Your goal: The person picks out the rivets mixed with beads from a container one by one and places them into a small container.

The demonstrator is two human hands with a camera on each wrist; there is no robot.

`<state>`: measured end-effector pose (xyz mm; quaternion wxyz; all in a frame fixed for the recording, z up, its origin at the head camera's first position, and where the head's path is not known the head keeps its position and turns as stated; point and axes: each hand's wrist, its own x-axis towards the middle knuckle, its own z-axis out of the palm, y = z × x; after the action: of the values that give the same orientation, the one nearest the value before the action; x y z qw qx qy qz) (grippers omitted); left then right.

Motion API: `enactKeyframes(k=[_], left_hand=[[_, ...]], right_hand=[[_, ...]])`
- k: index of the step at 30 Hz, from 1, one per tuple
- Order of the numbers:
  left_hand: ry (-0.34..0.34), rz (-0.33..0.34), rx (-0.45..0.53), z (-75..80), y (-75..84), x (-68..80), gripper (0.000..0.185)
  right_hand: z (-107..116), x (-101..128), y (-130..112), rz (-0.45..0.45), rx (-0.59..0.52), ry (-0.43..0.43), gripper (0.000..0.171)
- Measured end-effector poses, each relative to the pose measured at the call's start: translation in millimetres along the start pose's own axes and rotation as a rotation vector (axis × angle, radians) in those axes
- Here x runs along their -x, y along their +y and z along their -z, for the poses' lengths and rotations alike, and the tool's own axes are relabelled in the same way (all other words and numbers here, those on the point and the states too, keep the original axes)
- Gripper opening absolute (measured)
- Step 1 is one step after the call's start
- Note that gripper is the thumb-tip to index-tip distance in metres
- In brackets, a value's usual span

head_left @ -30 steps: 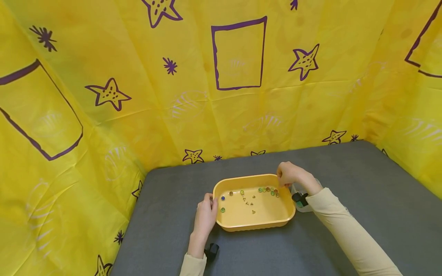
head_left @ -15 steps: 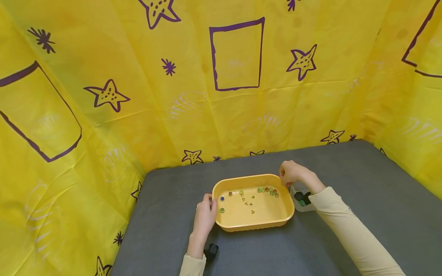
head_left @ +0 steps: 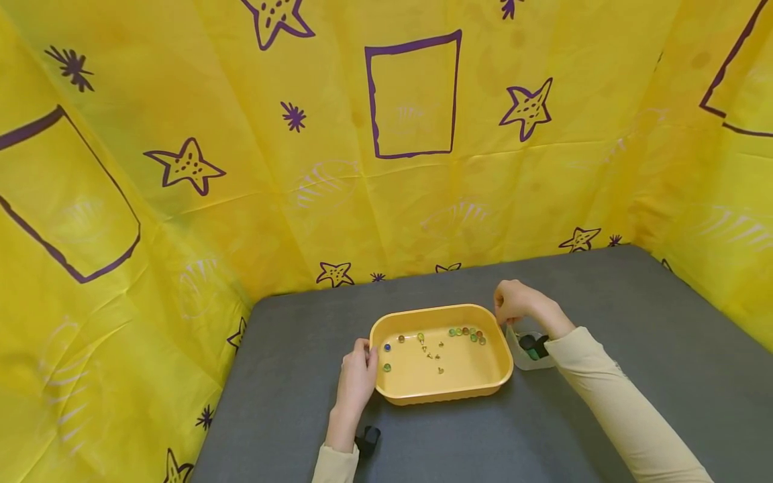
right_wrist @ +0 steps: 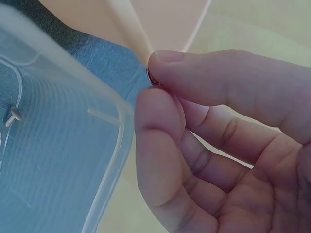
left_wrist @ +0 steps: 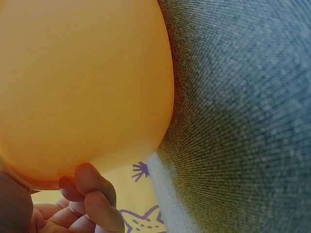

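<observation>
My left hand [head_left: 355,379] grips the left rim of a yellow plastic tray [head_left: 474,372]; the left wrist view shows its fingers against the tray's wall. Glass marbles [head_left: 466,331] cluster near the tray's far right corner, with a blue marble [head_left: 387,347] and others at the left. Several brass thumbtacks [head_left: 429,355] lie mid-tray. At the right rim my right hand [head_left: 521,302] pinches a small shiny thumbtack [right_wrist: 151,76] between thumb and forefinger, mostly hidden. Beside it stands a clear plastic container [right_wrist: 63,97] with a tack [right_wrist: 14,115] inside.
A grey cloth-covered table [head_left: 302,349] bears everything. Yellow fabric walls [head_left: 417,201] with purple starfish drawings rise behind and at both sides. Black wrist cameras [head_left: 368,439] sit on both wrists; the right one partly covers the clear container.
My right hand has moved slightly right, from over the tray's far right corner to the rim beside the clear container. The left hand stays on the tray.
</observation>
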<state>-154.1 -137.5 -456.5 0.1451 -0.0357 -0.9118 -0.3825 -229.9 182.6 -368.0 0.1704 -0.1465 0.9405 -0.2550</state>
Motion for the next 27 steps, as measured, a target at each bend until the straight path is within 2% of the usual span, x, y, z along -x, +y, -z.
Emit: enactKeyframes(k=[17, 25, 27], left_hand=[[-0.012, 0.014, 0.019, -0.5, -1.1, 0.0, 0.015], [0.001, -0.015, 0.004, -0.9, -1.5, 0.0, 0.014], [0.003, -0.020, 0.004, -1.1, -1.5, 0.1, 0.014]], right_hand=[[6.5, 7.7, 4.8, -0.006, 0.020, -0.004, 0.015], [8.6, 9.5, 12.6, 0.046, 0.001, -0.021, 0.019], [8.7, 9.9, 12.5, 0.027, -0.001, -0.017, 0.019]])
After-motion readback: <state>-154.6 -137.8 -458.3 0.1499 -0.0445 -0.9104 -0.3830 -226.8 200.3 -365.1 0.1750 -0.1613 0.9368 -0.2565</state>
